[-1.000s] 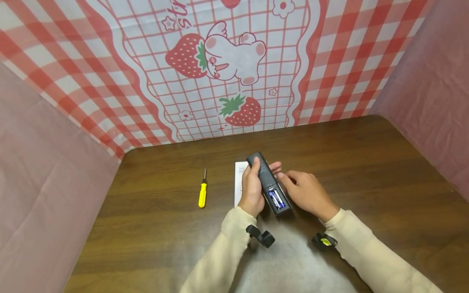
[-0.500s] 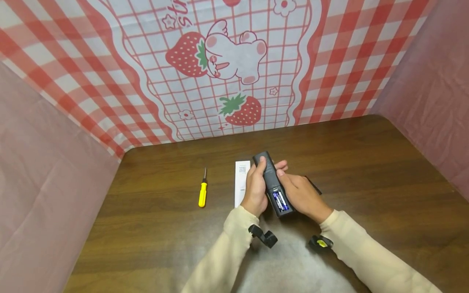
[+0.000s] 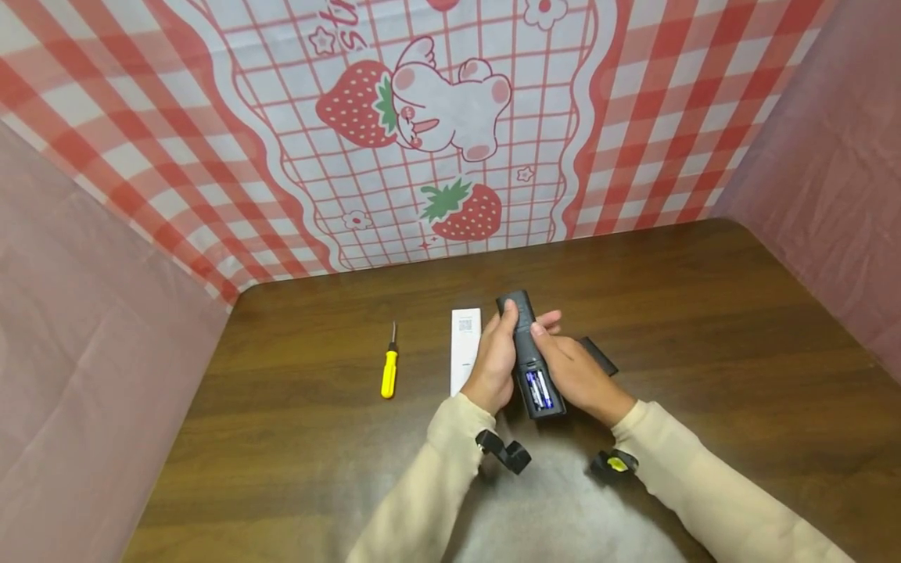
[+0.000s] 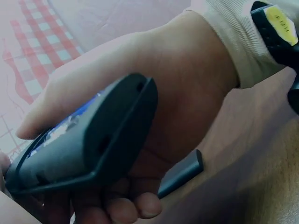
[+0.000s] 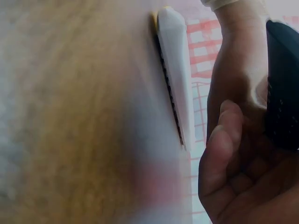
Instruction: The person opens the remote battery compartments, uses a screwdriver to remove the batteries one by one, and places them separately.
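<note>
Evidently, left hand and right hand grip the remote, partly hiding it; the black piece is half-obscured.

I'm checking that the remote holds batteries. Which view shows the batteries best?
The head view: it looks down into the open remote, where the batteries lie side by side. The left wrist view shows them only at a slant, partly hidden by the remote's edge; the right wrist view shows none of them.
</note>
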`<state>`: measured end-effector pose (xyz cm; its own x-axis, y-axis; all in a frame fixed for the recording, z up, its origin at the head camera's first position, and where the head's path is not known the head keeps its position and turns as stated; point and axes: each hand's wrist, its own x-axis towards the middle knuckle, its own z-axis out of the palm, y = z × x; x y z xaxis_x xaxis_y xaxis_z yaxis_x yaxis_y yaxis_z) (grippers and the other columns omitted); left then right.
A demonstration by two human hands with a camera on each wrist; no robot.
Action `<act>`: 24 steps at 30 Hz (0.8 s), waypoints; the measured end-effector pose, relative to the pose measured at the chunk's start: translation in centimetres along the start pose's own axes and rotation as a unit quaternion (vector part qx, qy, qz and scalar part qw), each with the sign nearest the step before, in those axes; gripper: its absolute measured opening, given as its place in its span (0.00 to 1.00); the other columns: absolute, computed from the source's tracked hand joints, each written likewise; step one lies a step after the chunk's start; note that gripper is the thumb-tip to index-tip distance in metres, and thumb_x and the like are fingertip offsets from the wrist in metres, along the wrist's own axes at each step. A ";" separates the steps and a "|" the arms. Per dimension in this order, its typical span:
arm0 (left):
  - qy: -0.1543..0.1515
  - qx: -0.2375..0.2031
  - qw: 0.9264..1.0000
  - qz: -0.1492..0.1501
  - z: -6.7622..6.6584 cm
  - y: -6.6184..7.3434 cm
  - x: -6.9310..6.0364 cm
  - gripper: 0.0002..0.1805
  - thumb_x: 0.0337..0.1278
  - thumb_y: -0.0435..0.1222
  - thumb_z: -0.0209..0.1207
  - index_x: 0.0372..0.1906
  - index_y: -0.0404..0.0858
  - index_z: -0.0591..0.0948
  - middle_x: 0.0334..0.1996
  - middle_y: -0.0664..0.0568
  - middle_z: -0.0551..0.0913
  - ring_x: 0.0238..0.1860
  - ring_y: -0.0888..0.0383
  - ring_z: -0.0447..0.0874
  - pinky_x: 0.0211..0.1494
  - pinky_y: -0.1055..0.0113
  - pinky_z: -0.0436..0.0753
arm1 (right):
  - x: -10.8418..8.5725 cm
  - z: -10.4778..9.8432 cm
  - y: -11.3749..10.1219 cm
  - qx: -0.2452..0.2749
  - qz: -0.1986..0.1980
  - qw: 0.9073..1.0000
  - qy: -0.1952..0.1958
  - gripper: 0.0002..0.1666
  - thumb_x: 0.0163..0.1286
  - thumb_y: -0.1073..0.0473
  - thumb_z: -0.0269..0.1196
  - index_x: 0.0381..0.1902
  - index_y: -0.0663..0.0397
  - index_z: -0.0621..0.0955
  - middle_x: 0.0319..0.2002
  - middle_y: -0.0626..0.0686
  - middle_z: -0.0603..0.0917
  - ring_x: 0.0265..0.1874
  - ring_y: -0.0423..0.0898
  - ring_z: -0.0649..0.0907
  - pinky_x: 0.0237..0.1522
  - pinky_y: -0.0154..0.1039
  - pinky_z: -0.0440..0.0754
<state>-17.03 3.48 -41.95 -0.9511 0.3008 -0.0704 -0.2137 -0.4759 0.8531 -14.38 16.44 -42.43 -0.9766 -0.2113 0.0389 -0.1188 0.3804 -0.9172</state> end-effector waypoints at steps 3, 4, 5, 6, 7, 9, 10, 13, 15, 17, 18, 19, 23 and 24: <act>-0.011 0.004 1.000 -0.011 0.1 0.1 -0.1 0.25 0.80 0.50 0.38 0.66 0.39 0.70 0.53 0.37 0.84 0.61 0.36 0.77 0.60 0.59 0.77 | 0.1 -0.1 -0.1 0.018 -0.005 1.000 -0.017 0.35 0.84 0.46 0.37 0.38 0.65 0.82 0.29 0.54 0.83 0.28 0.48 0.82 0.33 0.40 0.79; -0.014 0.006 1.000 -0.012 0.1 0.1 -0.1 0.25 0.80 0.51 0.38 0.66 0.38 0.69 0.53 0.38 0.84 0.61 0.35 0.76 0.60 0.59 0.77 | 0.1 -0.1 -0.2 0.021 -0.004 1.000 -0.020 0.35 0.84 0.45 0.37 0.38 0.65 0.82 0.29 0.55 0.83 0.28 0.49 0.82 0.33 0.40 0.80; -0.016 0.008 1.000 -0.012 0.1 0.1 -0.1 0.26 0.80 0.51 0.38 0.66 0.38 0.69 0.53 0.38 0.84 0.61 0.35 0.76 0.60 0.59 0.77 | 0.2 -0.2 -0.2 0.024 -0.001 0.999 -0.021 0.35 0.84 0.45 0.37 0.39 0.66 0.81 0.29 0.55 0.83 0.28 0.49 0.82 0.34 0.40 0.80; -0.019 0.008 1.000 -0.013 0.1 0.2 -0.1 0.26 0.80 0.51 0.38 0.66 0.38 0.69 0.54 0.38 0.83 0.62 0.34 0.75 0.60 0.59 0.77 | 0.2 -0.2 -0.2 0.026 0.001 0.999 -0.022 0.35 0.84 0.44 0.37 0.39 0.66 0.81 0.29 0.56 0.83 0.29 0.49 0.82 0.34 0.40 0.80; -0.019 0.009 1.000 -0.014 0.1 0.2 -0.1 0.26 0.80 0.52 0.38 0.67 0.38 0.69 0.54 0.38 0.83 0.62 0.34 0.75 0.60 0.60 0.77 | 0.2 -0.1 -0.3 0.032 0.005 0.999 -0.023 0.36 0.84 0.43 0.37 0.39 0.66 0.81 0.30 0.56 0.83 0.29 0.50 0.82 0.35 0.41 0.80; -0.017 0.013 1.000 -0.016 0.0 0.3 0.0 0.27 0.80 0.53 0.37 0.67 0.39 0.69 0.55 0.39 0.83 0.61 0.35 0.77 0.58 0.61 0.78 | 0.3 0.0 -0.3 0.047 0.012 0.998 -0.026 0.36 0.83 0.42 0.36 0.41 0.65 0.81 0.32 0.57 0.83 0.32 0.50 0.82 0.37 0.41 0.80; -0.014 0.016 1.000 -0.016 0.0 0.4 0.0 0.27 0.80 0.53 0.37 0.67 0.39 0.68 0.55 0.40 0.83 0.60 0.36 0.78 0.56 0.61 0.79 | 0.3 0.0 -0.4 0.055 0.015 0.998 -0.028 0.37 0.83 0.41 0.36 0.42 0.65 0.81 0.33 0.57 0.82 0.33 0.51 0.82 0.38 0.42 0.80; -0.004 0.025 1.000 -0.018 -0.1 0.5 0.0 0.27 0.79 0.54 0.37 0.66 0.40 0.68 0.54 0.42 0.84 0.56 0.39 0.82 0.52 0.63 0.80 | 0.5 0.3 -0.6 0.077 0.023 0.996 -0.032 0.38 0.82 0.38 0.36 0.44 0.64 0.81 0.37 0.59 0.82 0.37 0.52 0.81 0.42 0.42 0.79; -0.001 0.037 0.999 -0.019 -0.2 0.5 0.1 0.27 0.79 0.55 0.37 0.64 0.39 0.68 0.54 0.43 0.84 0.55 0.39 0.82 0.51 0.64 0.80 | 0.5 0.4 -0.8 0.082 0.023 0.996 -0.031 0.39 0.82 0.37 0.37 0.45 0.64 0.81 0.39 0.59 0.82 0.38 0.51 0.81 0.43 0.42 0.79; 0.001 0.048 0.999 -0.022 -0.4 0.6 0.1 0.27 0.79 0.55 0.38 0.63 0.39 0.68 0.53 0.44 0.85 0.57 0.39 0.80 0.51 0.65 0.78 | 0.4 0.5 -0.9 0.100 0.027 0.994 -0.036 0.39 0.82 0.37 0.37 0.47 0.66 0.80 0.38 0.60 0.83 0.37 0.52 0.83 0.41 0.42 0.81; 0.002 0.055 0.998 -0.024 -0.4 0.6 0.1 0.27 0.78 0.55 0.38 0.63 0.39 0.68 0.53 0.44 0.85 0.58 0.39 0.80 0.51 0.66 0.78 | 0.4 0.5 -1.0 0.110 0.028 0.993 -0.039 0.39 0.82 0.37 0.37 0.48 0.67 0.80 0.37 0.60 0.84 0.35 0.52 0.84 0.40 0.42 0.81; 0.004 0.063 0.998 -0.026 -0.5 0.6 0.1 0.27 0.78 0.56 0.38 0.62 0.39 0.68 0.52 0.45 0.85 0.58 0.40 0.79 0.51 0.67 0.77 | 0.4 0.6 -1.1 0.121 0.029 0.991 -0.042 0.40 0.82 0.37 0.37 0.49 0.68 0.80 0.36 0.61 0.84 0.34 0.53 0.85 0.39 0.43 0.82; 0.009 0.077 0.996 -0.034 -0.8 0.8 0.1 0.27 0.77 0.57 0.40 0.60 0.40 0.69 0.51 0.46 0.86 0.52 0.48 0.82 0.48 0.68 0.75 | 0.4 0.8 -1.3 0.164 0.032 0.985 -0.050 0.41 0.82 0.37 0.38 0.48 0.72 0.78 0.30 0.65 0.85 0.28 0.56 0.87 0.33 0.46 0.84; 0.009 0.077 0.996 -0.036 -0.8 0.8 0.1 0.27 0.76 0.58 0.41 0.60 0.40 0.70 0.50 0.46 0.86 0.50 0.51 0.83 0.47 0.68 0.76 | 0.4 0.9 -1.3 0.170 0.031 0.984 -0.050 0.41 0.82 0.37 0.38 0.47 0.72 0.78 0.29 0.65 0.85 0.27 0.55 0.87 0.32 0.46 0.84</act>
<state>-17.51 2.48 -41.72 -0.9389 0.3135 -0.1420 -0.2454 -0.3207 0.9148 -14.43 15.07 -41.56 -0.9559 -0.2905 -0.0441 0.0232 0.0751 -0.9969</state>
